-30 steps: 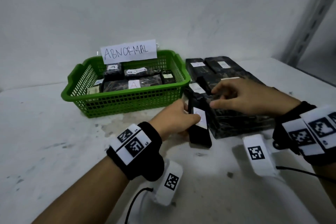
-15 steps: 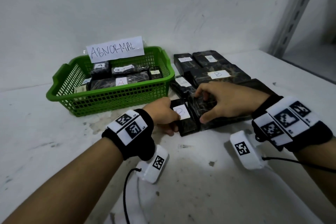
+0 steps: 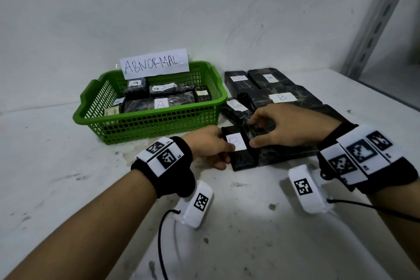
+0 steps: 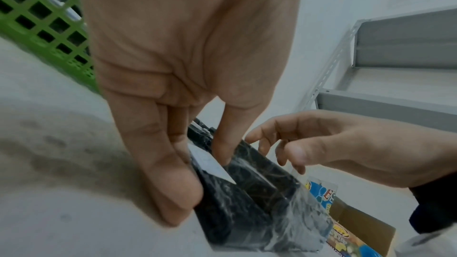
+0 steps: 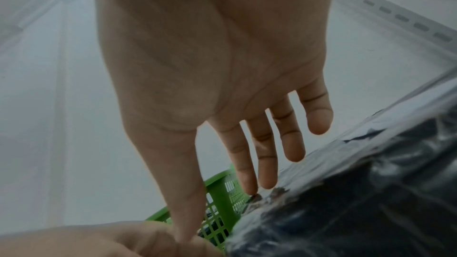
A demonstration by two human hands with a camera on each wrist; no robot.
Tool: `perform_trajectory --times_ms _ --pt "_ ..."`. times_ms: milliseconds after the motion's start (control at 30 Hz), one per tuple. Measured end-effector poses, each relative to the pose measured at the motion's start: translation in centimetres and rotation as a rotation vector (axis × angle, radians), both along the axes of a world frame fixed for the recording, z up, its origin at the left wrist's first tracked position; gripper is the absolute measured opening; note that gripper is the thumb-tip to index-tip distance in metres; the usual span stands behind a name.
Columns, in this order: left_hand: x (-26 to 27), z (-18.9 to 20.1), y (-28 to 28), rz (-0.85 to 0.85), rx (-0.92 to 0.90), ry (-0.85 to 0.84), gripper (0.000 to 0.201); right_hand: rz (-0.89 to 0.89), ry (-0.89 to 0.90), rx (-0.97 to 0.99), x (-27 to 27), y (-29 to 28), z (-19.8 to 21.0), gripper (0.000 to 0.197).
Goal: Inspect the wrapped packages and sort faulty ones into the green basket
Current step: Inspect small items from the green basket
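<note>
A small black wrapped package labelled B point(image 3: 241, 158) lies on the white table just right of the green basket point(image 3: 147, 121). My left hand point(image 3: 227, 154) grips its left side, thumb on the label; the left wrist view shows the same pinch of the left hand point(image 4: 205, 173) on the package point(image 4: 247, 202). My right hand point(image 3: 253, 133) arches over the seam between it and a large black package point(image 3: 286, 154), fingers loose, tips touching the wrap. In the right wrist view the right hand point(image 5: 222, 212) has straight fingers on that large package point(image 5: 346, 202).
The basket carries an ABNORMAL sign point(image 3: 154, 63) and holds several labelled packages. More black packages point(image 3: 281, 98) are stacked behind my right hand. A grey slotted shelf post point(image 3: 375, 22) rises at the right, and the wall stands close behind.
One second ago the small package stood tilted on edge in my left hand; now it lies flat with the B label up. My right hand slid from the large package toward it.
</note>
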State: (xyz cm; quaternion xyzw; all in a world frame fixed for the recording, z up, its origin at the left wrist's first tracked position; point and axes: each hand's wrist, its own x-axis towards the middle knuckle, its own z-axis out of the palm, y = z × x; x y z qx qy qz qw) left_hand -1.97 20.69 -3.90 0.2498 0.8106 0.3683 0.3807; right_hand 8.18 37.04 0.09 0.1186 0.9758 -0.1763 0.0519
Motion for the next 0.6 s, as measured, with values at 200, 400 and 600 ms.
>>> perform_trajectory --times_ms 200,400,600 --pt "-0.7 1.1 -1.0 0.002 -0.048 0.077 0.055 0.078 0.024 0.047 -2.6 -0.3 1.0 0.037" --pt "-0.5 1.7 -1.3 -0.281 -0.138 0.305 0.055 0.076 -0.238 0.197 -9.4 0.5 1.3 0.041" --pt "-1.0 1.2 -0.5 -0.339 -0.168 0.336 0.047 0.082 -0.313 0.279 -12.4 0.6 0.3 0.047"
